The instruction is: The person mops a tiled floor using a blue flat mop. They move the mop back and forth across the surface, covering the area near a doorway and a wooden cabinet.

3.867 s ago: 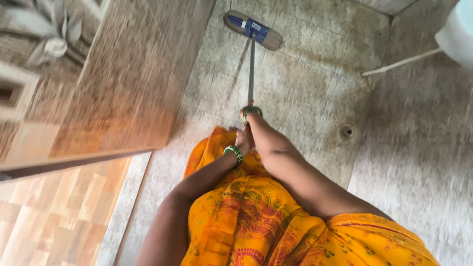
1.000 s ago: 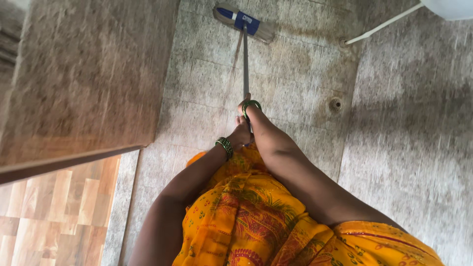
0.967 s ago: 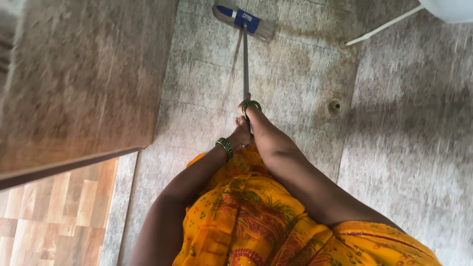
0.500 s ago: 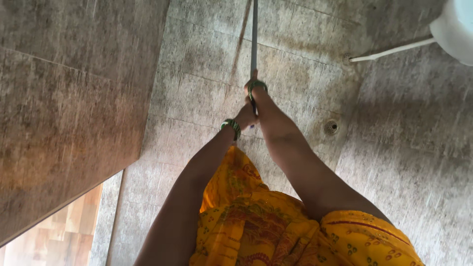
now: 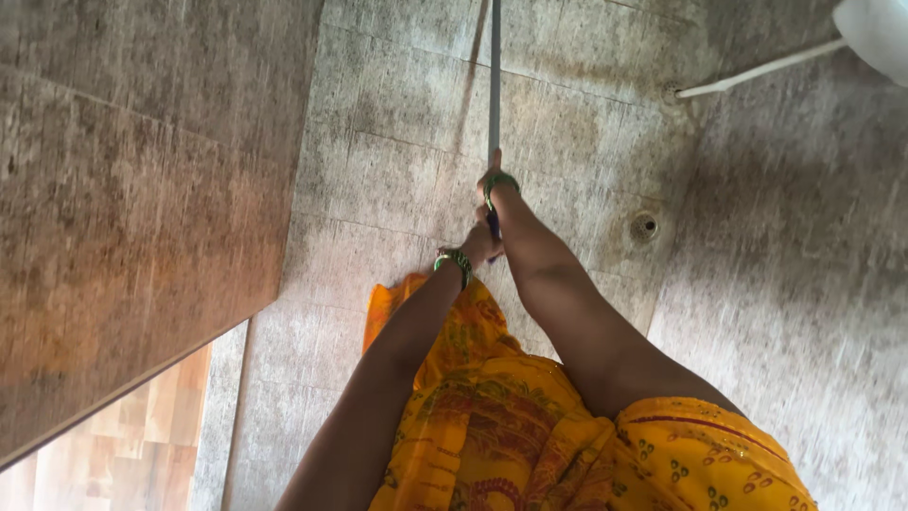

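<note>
Both hands close around a long grey mop handle [image 5: 494, 85] that runs straight ahead over the grey tiled floor [image 5: 397, 170], its head out of view. The right hand [image 5: 494, 176] grips higher up, the left hand [image 5: 480, 242] just below it. A small drain [image 5: 644, 225] lies to the right, a white pipe [image 5: 757, 70] beyond.

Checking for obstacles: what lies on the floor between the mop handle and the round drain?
Only bare grey floor tile between mop handle and drain, head view.
</note>
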